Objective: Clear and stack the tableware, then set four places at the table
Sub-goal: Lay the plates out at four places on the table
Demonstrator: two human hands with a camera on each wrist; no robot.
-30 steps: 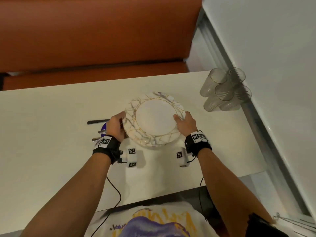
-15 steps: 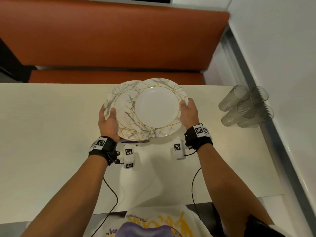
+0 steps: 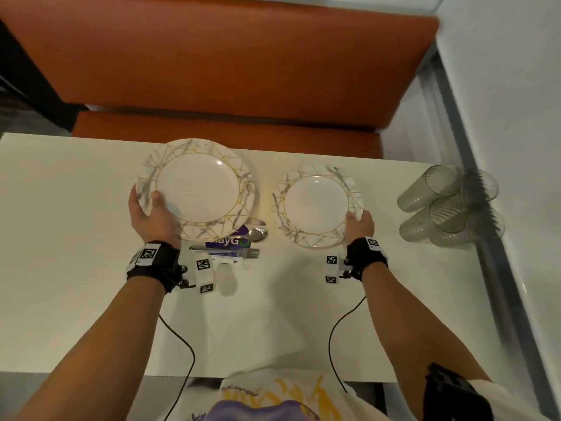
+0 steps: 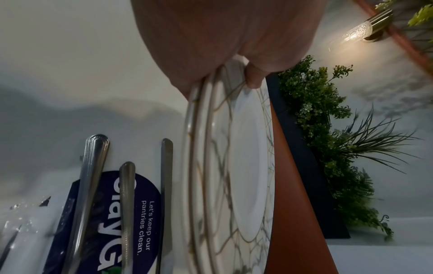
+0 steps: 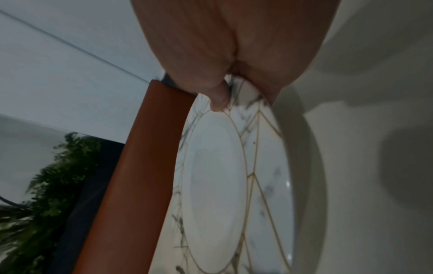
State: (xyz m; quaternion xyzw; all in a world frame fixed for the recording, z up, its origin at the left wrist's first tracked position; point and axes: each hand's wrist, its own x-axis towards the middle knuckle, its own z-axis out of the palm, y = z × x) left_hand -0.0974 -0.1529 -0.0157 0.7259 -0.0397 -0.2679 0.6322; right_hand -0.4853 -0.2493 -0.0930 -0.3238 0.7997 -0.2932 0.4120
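Plates (image 3: 197, 186) are pinched at the rim in the left hand (image 3: 153, 218), a single plate (image 3: 315, 205) in the right hand (image 3: 359, 224); each should be lowered flat, clear of the cutlery (image 3: 239, 252).

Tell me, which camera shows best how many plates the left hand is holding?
The left wrist view: the stack of plates shows edge-on, with about three rims under the left hand. The head view shows only the top plate's face. The right wrist view shows only the other hand's single plate.
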